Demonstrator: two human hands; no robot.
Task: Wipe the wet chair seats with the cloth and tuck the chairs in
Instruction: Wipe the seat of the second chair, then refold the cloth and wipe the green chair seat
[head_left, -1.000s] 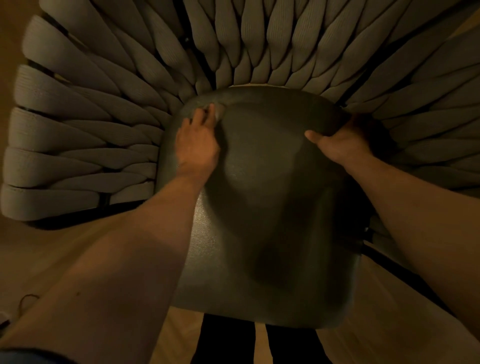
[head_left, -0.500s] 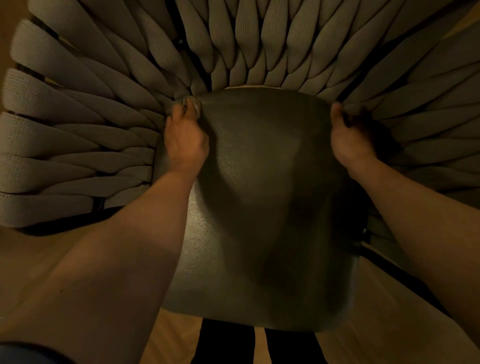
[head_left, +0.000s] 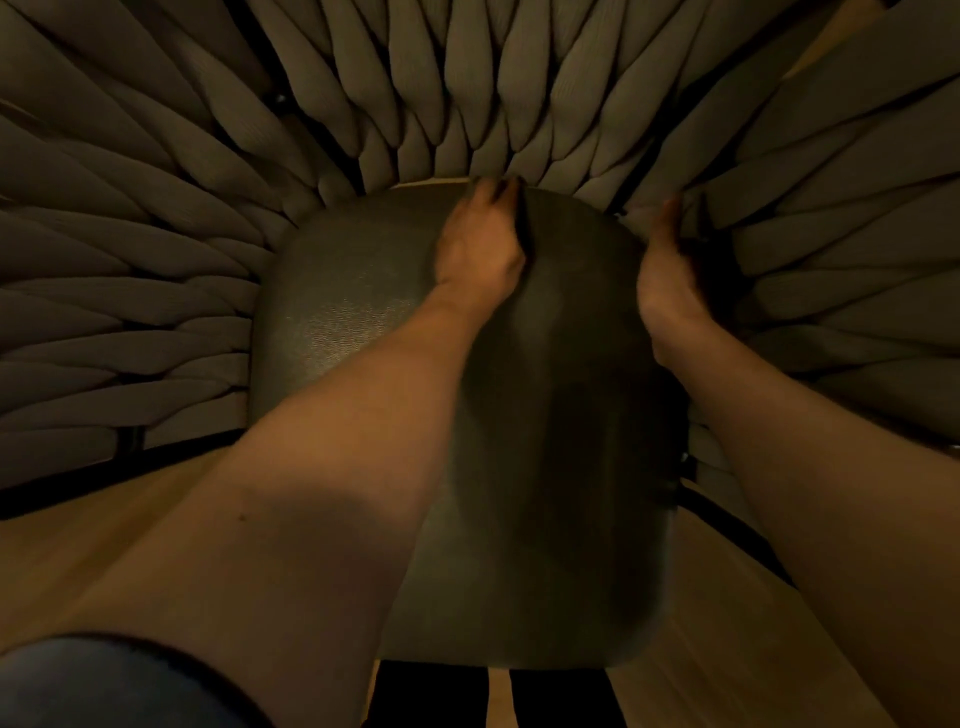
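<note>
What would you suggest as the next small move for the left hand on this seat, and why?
Probably sweep the left hand toward the near edge of the seat: it sits at the far edge by the woven backrest, while the right hand is at the seat's right side.

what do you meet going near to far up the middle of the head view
dark trouser legs → near edge of the chair seat → left hand at the seat's far edge → woven strap backrest
</note>
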